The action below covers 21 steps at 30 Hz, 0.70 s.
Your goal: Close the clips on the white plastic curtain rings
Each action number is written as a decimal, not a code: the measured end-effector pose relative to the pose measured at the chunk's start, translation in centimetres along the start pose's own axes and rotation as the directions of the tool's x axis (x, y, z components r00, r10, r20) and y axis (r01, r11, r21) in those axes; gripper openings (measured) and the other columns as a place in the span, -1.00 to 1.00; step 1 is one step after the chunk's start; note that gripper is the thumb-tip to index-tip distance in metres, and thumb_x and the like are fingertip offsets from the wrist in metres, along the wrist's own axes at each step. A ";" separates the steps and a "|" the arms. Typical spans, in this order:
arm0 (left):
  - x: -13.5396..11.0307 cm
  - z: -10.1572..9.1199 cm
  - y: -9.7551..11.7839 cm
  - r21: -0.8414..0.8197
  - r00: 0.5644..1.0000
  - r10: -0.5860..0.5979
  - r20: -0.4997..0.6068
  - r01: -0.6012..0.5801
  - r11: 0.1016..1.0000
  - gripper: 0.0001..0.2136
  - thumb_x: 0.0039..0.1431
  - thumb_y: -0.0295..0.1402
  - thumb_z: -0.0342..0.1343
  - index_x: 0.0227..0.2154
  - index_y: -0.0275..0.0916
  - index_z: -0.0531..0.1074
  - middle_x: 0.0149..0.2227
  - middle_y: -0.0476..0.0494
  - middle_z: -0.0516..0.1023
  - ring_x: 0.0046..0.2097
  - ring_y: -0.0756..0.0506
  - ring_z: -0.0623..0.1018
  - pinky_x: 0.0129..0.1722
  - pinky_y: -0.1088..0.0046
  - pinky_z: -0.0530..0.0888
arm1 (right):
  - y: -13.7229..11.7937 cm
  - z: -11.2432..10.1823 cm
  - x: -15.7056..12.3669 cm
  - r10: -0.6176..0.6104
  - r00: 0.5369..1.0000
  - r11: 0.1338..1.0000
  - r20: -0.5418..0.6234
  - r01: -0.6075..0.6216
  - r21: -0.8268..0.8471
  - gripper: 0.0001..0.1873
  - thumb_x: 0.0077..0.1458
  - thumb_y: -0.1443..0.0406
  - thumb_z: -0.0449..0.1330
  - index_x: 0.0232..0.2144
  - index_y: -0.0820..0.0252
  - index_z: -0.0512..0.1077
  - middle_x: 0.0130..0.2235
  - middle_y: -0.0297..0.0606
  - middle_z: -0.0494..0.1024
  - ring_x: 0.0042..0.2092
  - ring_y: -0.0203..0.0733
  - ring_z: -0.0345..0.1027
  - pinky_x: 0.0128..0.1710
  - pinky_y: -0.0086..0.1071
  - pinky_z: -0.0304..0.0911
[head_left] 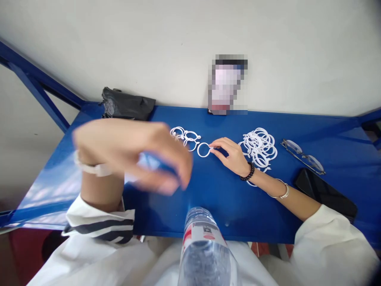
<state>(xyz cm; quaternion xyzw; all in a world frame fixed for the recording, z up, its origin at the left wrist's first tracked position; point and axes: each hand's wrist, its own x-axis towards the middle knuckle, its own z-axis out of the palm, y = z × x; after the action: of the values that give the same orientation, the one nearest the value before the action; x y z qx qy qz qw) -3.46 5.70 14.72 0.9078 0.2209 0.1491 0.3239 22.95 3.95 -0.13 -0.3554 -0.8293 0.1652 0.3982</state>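
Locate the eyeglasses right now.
In the head view, the eyeglasses lie on the right side of the blue table, just right of the pile of white rings and beyond the black phone.

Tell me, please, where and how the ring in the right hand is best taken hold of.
The ring is probably best pinched by the small tab at its right edge, coming from the right with two fingers. The tab sticks out that way, and a pinch there leaves the round opening clear; the right hand grips there.
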 end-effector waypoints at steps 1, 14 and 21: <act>1.1 0.7 -0.8 -0.043 0.996 -0.011 0.092 0.015 0.999 -0.60 0.24 0.05 0.05 -0.31 -0.19 0.56 -0.30 -0.07 0.59 -0.30 0.00 0.54 -0.27 0.41 0.52 | 0.0 0.0 0.0 0.004 1.000 1.000 -0.002 -0.004 0.000 -0.91 0.28 0.28 0.17 -0.23 0.13 0.48 -0.24 -0.21 0.62 -0.20 -0.14 0.50 -0.17 -0.23 0.43; 2.7 13.7 -7.0 -0.003 0.939 -0.141 -0.313 0.148 0.989 -0.73 0.29 -0.22 0.10 -0.07 -0.28 0.41 -0.08 -0.23 0.53 -0.06 -0.16 0.52 -0.03 0.26 0.49 | -0.1 -0.1 0.2 0.109 0.994 0.990 0.009 -0.110 0.086 -0.86 0.32 0.24 0.11 -0.29 0.12 0.42 -0.33 -0.26 0.53 -0.29 -0.18 0.40 -0.25 -0.29 0.35; 2.7 13.9 -7.5 -0.011 0.932 -0.106 -0.346 0.108 0.994 -0.73 0.31 -0.18 0.05 -0.12 -0.29 0.44 -0.23 -0.18 0.54 -0.21 -0.11 0.50 -0.16 0.32 0.48 | -0.4 -0.2 0.2 0.191 0.980 0.977 0.049 -0.195 0.086 -0.83 0.32 0.17 0.09 -0.25 0.11 0.39 -0.31 -0.26 0.53 -0.29 -0.19 0.40 -0.25 -0.31 0.34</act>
<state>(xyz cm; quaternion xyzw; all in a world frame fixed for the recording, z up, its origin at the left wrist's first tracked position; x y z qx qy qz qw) 2.36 4.97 -0.24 0.8554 0.3240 0.2874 0.2840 22.86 3.86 0.33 -0.4126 -0.7903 0.2476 0.3792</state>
